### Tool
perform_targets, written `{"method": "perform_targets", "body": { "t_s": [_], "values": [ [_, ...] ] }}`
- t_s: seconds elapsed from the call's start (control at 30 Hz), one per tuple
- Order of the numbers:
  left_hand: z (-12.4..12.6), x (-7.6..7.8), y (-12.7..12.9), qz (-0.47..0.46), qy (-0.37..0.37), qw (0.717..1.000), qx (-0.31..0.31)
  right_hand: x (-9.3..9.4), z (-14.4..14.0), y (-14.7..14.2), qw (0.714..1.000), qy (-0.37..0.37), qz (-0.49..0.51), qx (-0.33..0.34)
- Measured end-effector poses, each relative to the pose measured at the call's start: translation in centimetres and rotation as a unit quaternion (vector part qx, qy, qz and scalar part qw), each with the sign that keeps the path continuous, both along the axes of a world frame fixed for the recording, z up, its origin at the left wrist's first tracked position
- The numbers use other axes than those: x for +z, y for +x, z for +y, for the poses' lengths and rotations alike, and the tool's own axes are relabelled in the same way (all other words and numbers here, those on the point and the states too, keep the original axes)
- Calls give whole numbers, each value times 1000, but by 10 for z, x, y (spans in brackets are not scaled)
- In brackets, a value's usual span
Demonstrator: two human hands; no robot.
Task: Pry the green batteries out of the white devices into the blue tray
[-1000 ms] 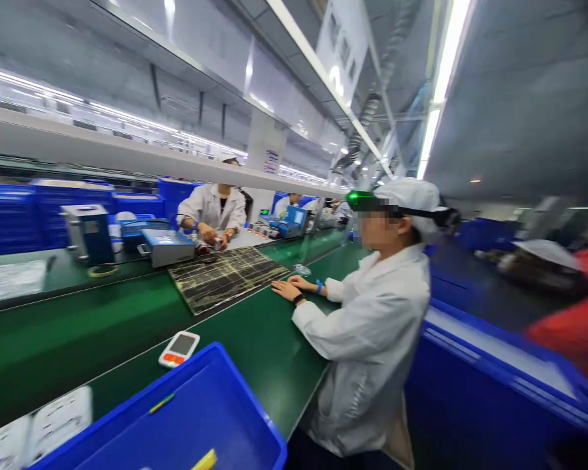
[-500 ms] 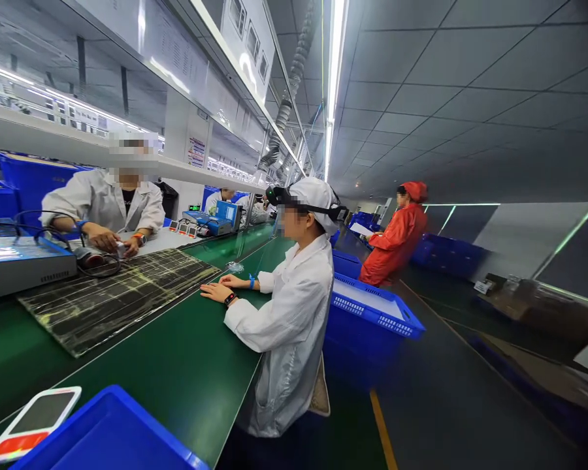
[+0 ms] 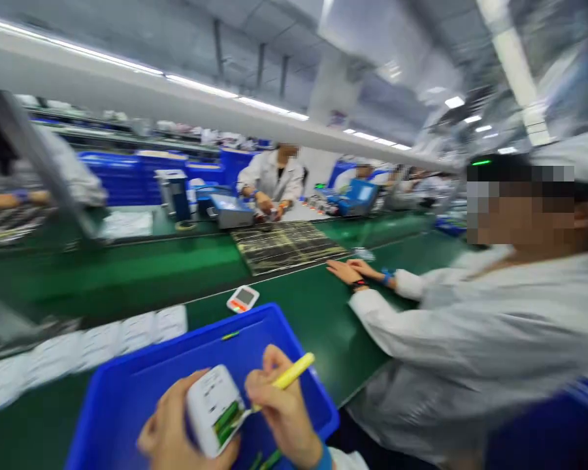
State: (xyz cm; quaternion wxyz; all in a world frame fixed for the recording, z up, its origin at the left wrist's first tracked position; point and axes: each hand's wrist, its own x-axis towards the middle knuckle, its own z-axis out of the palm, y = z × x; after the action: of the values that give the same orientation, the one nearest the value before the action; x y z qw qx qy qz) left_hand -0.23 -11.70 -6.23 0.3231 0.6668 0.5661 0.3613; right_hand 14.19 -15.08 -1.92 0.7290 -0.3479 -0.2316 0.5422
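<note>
My left hand (image 3: 174,424) is closed around a small white electronic device (image 3: 210,401), held tilted over a blue tray (image 3: 127,382). An opening in the device's lower part shows green batteries (image 3: 227,421). My right hand (image 3: 287,405) grips a yellow-handled tool (image 3: 294,371); its pale tip is at the opening, too blurred to tell its shape. A green stick-like piece (image 3: 230,335) lies in the tray's far part, and similar green pieces (image 3: 272,458) are beneath my right hand.
White devices (image 3: 137,333) stand in a row left of the tray. A white device with a grey screen and orange band (image 3: 244,298) lies beyond the tray. At right a co-worker in a white coat (image 3: 451,326) rests both hands on the green bench (image 3: 318,320). A dark mat (image 3: 284,245) lies farther back.
The view has swung left and down. My hands, the white device and the yellow-handled tool are now in sight, with more of the tray; the person in red has left the view.
</note>
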Motion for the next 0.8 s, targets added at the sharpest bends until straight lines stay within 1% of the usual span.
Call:
{"method": "perform_targets", "body": {
  "t_s": [0.03, 0.1, 0.17, 0.27, 0.47, 0.63, 0.7, 0.73, 0.8],
  "values": [
    [-7, 10, -4, 30, 23, 999, -14, -1, -3, -2, 1000, 6, -1, 23],
    [-16, 24, -3, 56, 44, 997, -37, -4, -9, -4, 999, -14, -12, 50],
    [-21, 31, 3, 67, 40, 995, -67, -6, -12, -5, 997, -36, -30, 55],
    [-26, 38, 7, 68, 30, 994, -75, -9, -12, -6, 996, -44, -46, 56],
    [-29, 45, 4, 69, 15, 993, -92, -12, -8, -6, 994, -39, -88, 51],
    [-28, 46, 3, 81, 22, 991, -100, -16, -9, -4, 989, -27, -130, 63],
    [-28, 45, 1, 86, 37, 991, -96, -16, -9, -4, 982, -21, -178, 62],
    [-27, 44, 0, 89, 47, 991, -89, -17, -9, -3, 974, -20, -218, 57],
    [-26, 41, 0, 100, 67, 990, -71, -16, -10, -4, 944, -20, -327, 33]
  ]
}}
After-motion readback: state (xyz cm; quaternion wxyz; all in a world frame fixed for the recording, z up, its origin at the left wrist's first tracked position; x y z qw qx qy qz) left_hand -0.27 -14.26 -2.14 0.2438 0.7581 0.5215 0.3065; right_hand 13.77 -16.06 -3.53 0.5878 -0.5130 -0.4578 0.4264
